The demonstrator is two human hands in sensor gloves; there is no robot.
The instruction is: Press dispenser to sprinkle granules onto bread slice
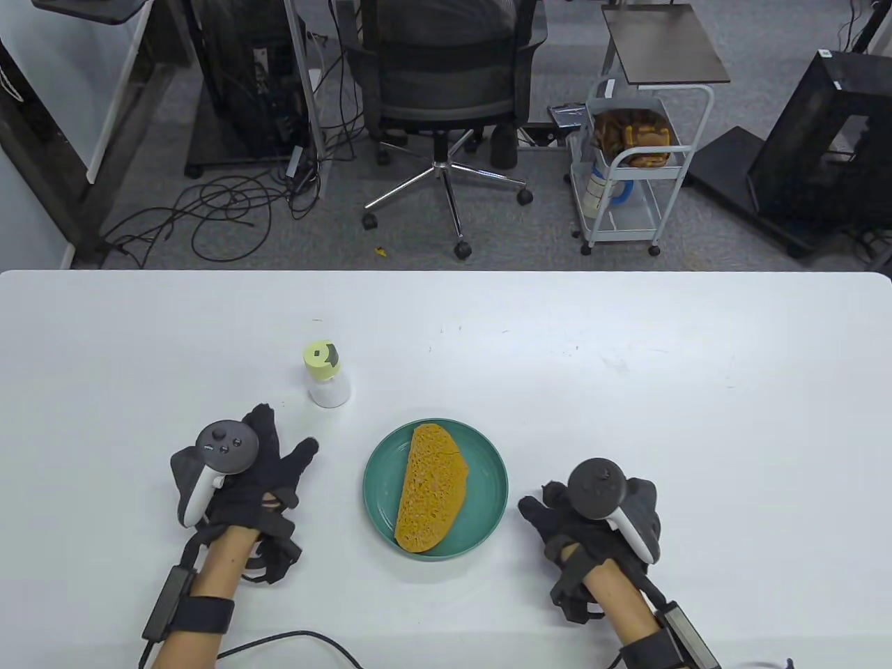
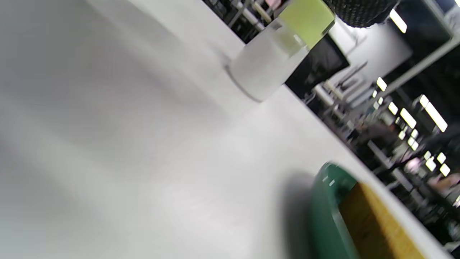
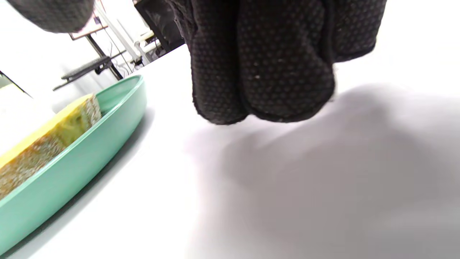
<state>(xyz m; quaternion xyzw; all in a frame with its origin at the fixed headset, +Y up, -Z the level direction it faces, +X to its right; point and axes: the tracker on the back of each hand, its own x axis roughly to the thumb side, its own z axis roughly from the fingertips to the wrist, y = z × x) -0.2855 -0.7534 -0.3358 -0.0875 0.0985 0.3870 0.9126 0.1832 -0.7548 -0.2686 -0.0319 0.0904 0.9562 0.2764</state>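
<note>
A clear dispenser [image 1: 327,380] with a yellow-green cap stands upright on the white table, left of and beyond the plate. It also shows in the left wrist view [image 2: 267,66]. A yellow-brown bread slice [image 1: 432,495] lies on a green plate [image 1: 488,481]. My left hand [image 1: 286,433] lies on the table below the dispenser, fingers spread, holding nothing and apart from the dispenser. My right hand [image 1: 547,503] rests on the table just right of the plate, empty. Its fingers [image 3: 280,64] hang together with the tips on the table.
The plate [image 3: 72,172] and bread [image 3: 43,147] sit close to the left of my right hand. The table's far edge [image 1: 446,273] borders a floor with an office chair [image 1: 446,90], a white cart [image 1: 631,174] and cables.
</note>
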